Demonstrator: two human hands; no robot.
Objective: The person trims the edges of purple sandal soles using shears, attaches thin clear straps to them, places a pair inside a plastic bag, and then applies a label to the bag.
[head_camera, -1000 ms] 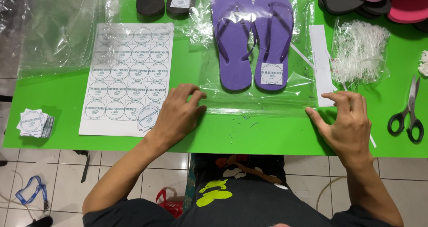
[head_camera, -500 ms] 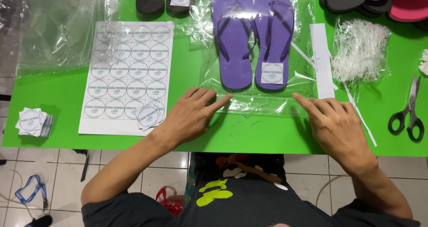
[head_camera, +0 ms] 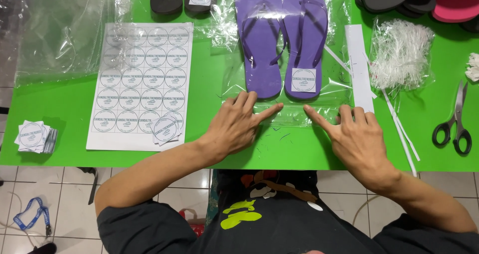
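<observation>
A: What lies at the far left of the green table (head_camera: pixel 65 149)?

B: A small stack of cut round-label squares (head_camera: pixel 35 136), then a sticker sheet (head_camera: pixel 142 82) with a few loose stickers (head_camera: pixel 167 128) on its lower corner.

A: And the hands?

B: The left hand (head_camera: pixel 237 127) lies flat, fingers spread, gripping nothing; its index finger presses the lower flap of the clear plastic bag (head_camera: pixel 287 92). The right hand (head_camera: pixel 354 136) does likewise, open, its index fingertip pointing toward the left one along that flap.

A: What's in the bag?

B: A pair of purple flip-flops (head_camera: pixel 282 39), toes toward the person, at the table's middle.

A: Further right?

B: A white paper strip (head_camera: pixel 360 67), a bundle of white plastic fasteners (head_camera: pixel 401 54), then black-handled scissors (head_camera: pixel 455 122).
</observation>
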